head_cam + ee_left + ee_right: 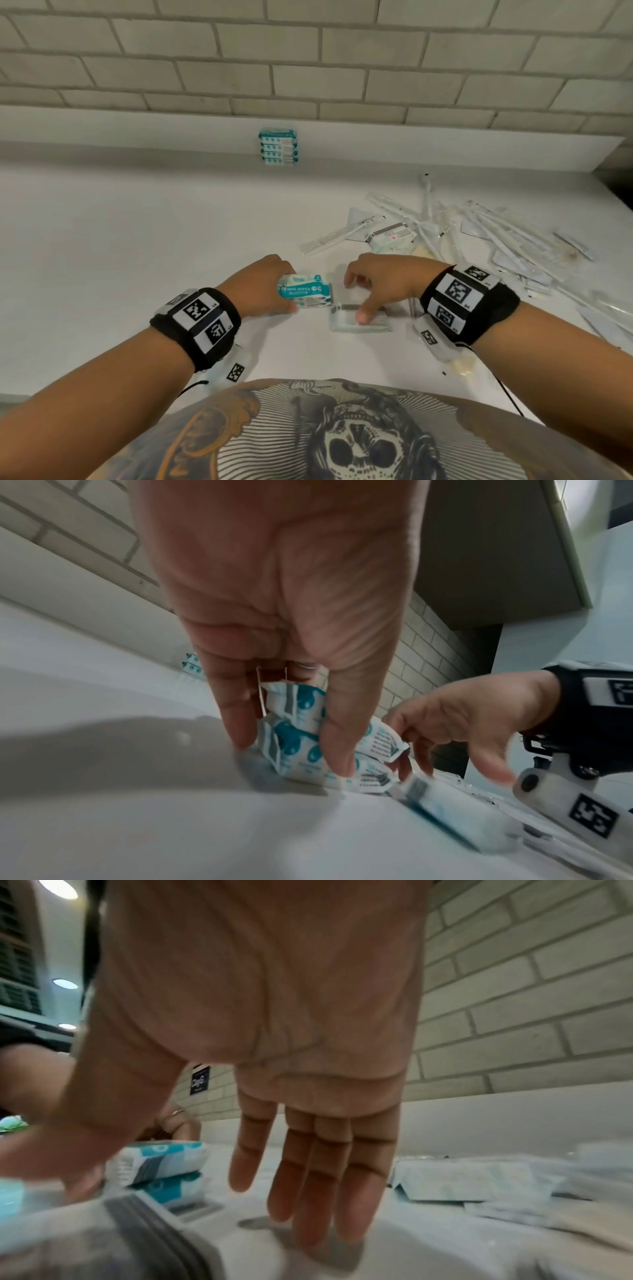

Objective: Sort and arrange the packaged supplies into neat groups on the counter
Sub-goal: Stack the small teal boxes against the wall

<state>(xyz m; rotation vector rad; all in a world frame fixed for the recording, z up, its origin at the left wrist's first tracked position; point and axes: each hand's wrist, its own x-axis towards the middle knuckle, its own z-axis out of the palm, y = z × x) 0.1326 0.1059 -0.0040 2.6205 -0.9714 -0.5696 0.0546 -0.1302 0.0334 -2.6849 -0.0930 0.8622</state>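
- Where the head view looks down, the left hand (263,287) grips two stacked teal-and-white mini wipes packs (305,290) from their left end, thumb on the near side and fingers on the far side; the packs' long axis runs left to right on the white table (137,240).
- Just right of those packs, the right hand (376,284) is loosely open, its thumb tip pressing a flat pale-blue barcoded packet (359,318) that lies on the table close to the packs; its fingers are spread and hold nothing. This hand is the nearer one to that packet.
- Well beyond the packs, against the backsplash, stands a finished stack of teal wipes packs (278,148); to the right of the packs sprawls a loose heap of clear-wrapped long slim items (479,233).
- From the left wrist view, the thumb and fingers (342,750) straddle the two packs, one on top of the other.
- From the right wrist view, the straight fingers (308,1177) point down to the table, with the two packs to their left.
- Judged from this, the packs go next to the far stack, straight ahead of the left hand.
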